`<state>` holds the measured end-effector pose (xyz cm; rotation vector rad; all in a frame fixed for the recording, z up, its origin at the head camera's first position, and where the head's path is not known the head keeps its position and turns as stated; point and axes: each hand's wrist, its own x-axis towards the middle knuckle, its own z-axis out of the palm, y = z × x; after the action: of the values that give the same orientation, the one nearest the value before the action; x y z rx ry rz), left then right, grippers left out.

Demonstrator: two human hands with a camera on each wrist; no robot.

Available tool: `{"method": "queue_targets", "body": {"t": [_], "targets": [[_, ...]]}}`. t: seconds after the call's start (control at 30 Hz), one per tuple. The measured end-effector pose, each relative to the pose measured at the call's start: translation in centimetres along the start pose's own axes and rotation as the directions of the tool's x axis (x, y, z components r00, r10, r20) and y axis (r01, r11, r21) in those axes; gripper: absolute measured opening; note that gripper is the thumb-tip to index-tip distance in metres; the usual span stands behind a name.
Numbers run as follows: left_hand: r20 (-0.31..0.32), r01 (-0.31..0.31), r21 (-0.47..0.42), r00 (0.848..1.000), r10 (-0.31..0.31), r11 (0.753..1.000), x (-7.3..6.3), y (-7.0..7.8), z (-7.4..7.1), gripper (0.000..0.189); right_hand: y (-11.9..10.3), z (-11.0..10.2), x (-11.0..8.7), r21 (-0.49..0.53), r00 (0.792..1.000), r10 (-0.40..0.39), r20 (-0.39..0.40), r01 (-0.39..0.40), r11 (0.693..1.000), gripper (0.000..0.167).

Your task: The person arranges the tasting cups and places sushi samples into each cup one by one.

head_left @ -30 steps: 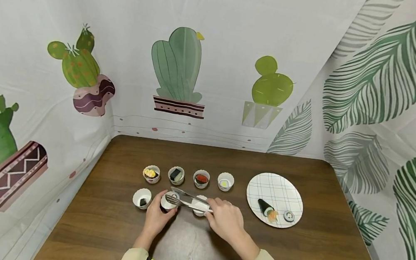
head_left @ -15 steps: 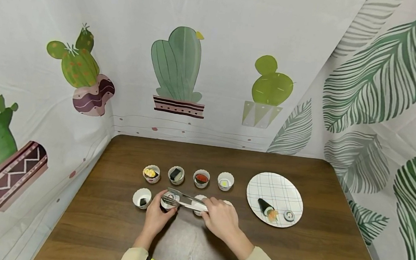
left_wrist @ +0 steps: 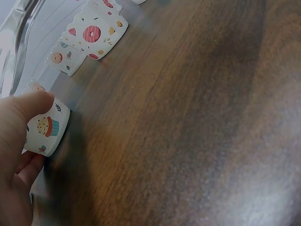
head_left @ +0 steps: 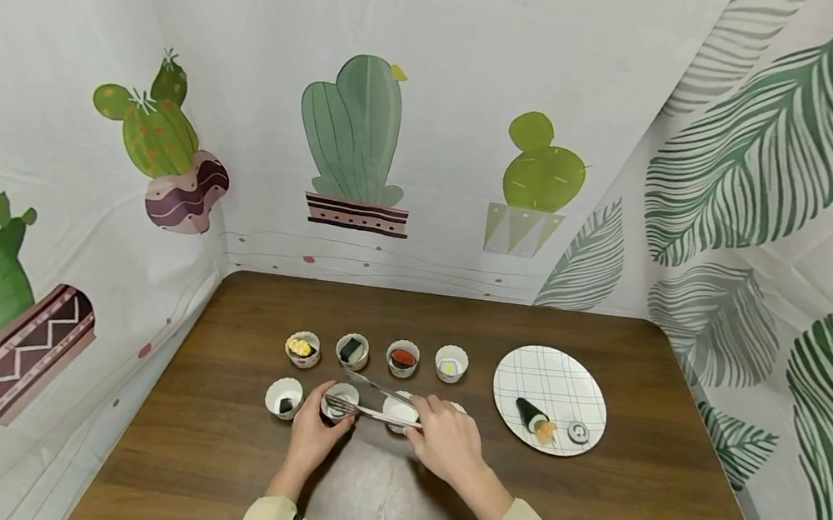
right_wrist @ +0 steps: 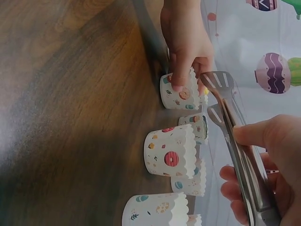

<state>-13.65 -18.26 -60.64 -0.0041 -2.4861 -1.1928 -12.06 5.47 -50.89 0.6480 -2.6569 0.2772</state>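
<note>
My left hand (head_left: pixel 312 438) holds a white paper baking cup (left_wrist: pixel 49 127) by its sides, thumb on the near wall, where a cupcake print shows. The cup stands on the table. In the right wrist view my right hand (right_wrist: pixel 282 160) grips metal tongs (right_wrist: pixel 241 155) with slotted heads, thumb along one arm. Their arms are spread apart, one tip over the mouth of the held cup and the other beyond its far rim. Nothing shows between the tips. The inside of the held cup is partly covered by the tongs in the head view.
Left of the held cup stands a cup (head_left: pixel 285 387) with a small black piece. Another cup (head_left: pixel 396 409) sits under the tongs. Behind are several cups with sushi pieces, including a red-topped one (head_left: pixel 403 357). A checked plate (head_left: pixel 526 371) bears a hand roll (head_left: pixel 531 413) and a round roll (head_left: pixel 578 432).
The tongs' arms drew closer together half a second ago and are spread wider now. My right hand shifted slightly left, then back a little. The left hand stayed on the cup.
</note>
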Motion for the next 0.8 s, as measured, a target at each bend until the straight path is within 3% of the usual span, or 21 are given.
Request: {"method": "queue_targets", "body": {"t": [0.47,0.8], "targets": [[-0.006,-0.002,-0.005,1.0,0.002,1.0,0.0,-0.1,0.1,0.068,1.8,-1.0,-0.7,0.031,0.998,0.035,-0.059,-0.033,0.999,0.046],[-0.012,-0.006,-0.005,1.0,0.006,1.0,-0.1,-0.1,0.2,0.07,4.0,-1.7,-2.0,0.038,0.992,0.112,-0.058,-0.11,0.993,0.045]]}}
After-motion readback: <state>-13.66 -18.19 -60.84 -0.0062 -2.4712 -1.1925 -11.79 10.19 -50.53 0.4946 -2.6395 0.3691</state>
